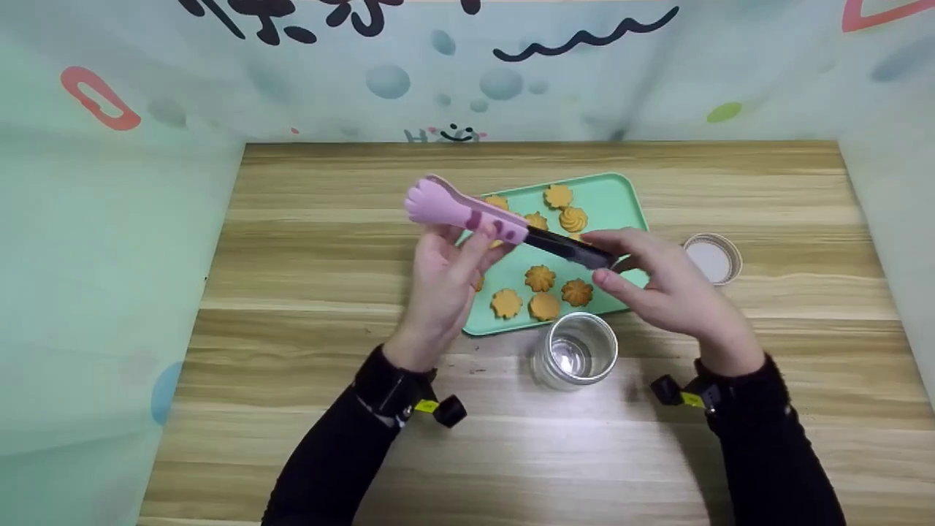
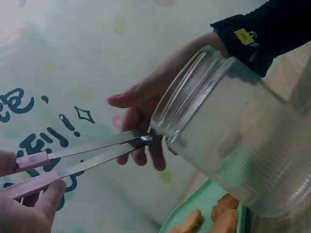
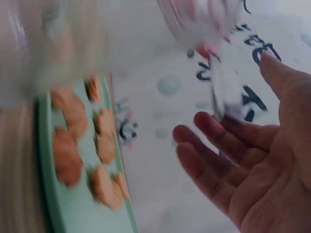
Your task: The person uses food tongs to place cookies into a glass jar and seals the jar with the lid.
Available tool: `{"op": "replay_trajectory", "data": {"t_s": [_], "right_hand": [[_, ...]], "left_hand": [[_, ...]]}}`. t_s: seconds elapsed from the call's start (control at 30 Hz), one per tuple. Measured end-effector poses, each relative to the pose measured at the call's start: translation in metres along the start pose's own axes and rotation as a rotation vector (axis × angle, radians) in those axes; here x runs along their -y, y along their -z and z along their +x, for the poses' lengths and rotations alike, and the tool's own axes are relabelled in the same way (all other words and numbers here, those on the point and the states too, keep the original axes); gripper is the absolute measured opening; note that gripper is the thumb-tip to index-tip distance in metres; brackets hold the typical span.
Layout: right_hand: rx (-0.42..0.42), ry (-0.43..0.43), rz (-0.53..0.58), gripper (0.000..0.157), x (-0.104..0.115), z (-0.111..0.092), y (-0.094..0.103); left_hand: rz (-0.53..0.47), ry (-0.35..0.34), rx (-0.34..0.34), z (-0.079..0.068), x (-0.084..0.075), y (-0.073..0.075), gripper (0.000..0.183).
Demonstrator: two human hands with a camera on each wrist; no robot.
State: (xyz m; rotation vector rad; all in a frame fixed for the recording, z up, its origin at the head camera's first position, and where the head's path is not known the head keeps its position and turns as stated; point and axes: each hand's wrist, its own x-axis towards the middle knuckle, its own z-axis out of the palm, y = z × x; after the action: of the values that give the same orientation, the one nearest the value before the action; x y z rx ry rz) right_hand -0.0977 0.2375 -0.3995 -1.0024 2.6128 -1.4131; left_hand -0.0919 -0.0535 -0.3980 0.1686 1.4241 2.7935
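Observation:
A pair of pink tongs (image 1: 510,226) with a paw-shaped tip and metal arms is held up over the green tray (image 1: 612,201). My left hand (image 1: 440,288) grips the pink part between thumb and fingers. At the other end, where the metal arms meet, my right hand (image 1: 676,285) has its fingers loosely spread, fingertips right at the joined end (image 2: 146,139). In the right wrist view that palm (image 3: 272,179) faces the tongs, not closed round them. Below the tongs, several cookies (image 1: 540,277) lie on the tray, partly hidden by the left hand.
A clear glass jar (image 1: 577,351) without a lid stands upright at the tray's near edge, between my forearms. To the right of the tray lies a round lid (image 1: 710,260). Printed cloth walls (image 1: 438,95) border the wooden table (image 1: 307,292) at back and sides.

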Motion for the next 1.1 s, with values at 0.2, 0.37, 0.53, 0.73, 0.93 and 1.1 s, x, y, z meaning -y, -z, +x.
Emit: {"op": "replay_trajectory", "data": {"t_s": [0.2,0.37,0.53,0.73,0.93,1.1], "right_hand": [[-0.112,-0.023,0.097,0.027,0.012,0.004,-0.016],[-0.135,-0.039,0.068,0.021,0.015,0.003,-0.010],[-0.163,0.005,-0.015,0.021,0.016,-0.002,0.005],[-0.162,0.057,-0.124,0.030,0.017,-0.012,0.029],[-0.113,0.109,-0.234,0.033,0.020,-0.020,0.046],[-0.050,0.028,-0.305,0.024,0.026,-0.023,0.045]], "left_hand": [[-0.053,0.069,0.028,-0.008,0.008,-0.005,0.052],[-0.092,0.102,0.020,-0.007,0.011,-0.002,0.057],[-0.098,0.087,0.038,0.001,0.009,0.007,0.060],[0.056,0.020,0.112,0.011,-0.001,0.023,0.063],[0.293,-0.046,0.332,0.013,-0.003,0.029,0.064],[0.418,-0.065,0.438,0.011,0.002,0.028,0.060]]}}
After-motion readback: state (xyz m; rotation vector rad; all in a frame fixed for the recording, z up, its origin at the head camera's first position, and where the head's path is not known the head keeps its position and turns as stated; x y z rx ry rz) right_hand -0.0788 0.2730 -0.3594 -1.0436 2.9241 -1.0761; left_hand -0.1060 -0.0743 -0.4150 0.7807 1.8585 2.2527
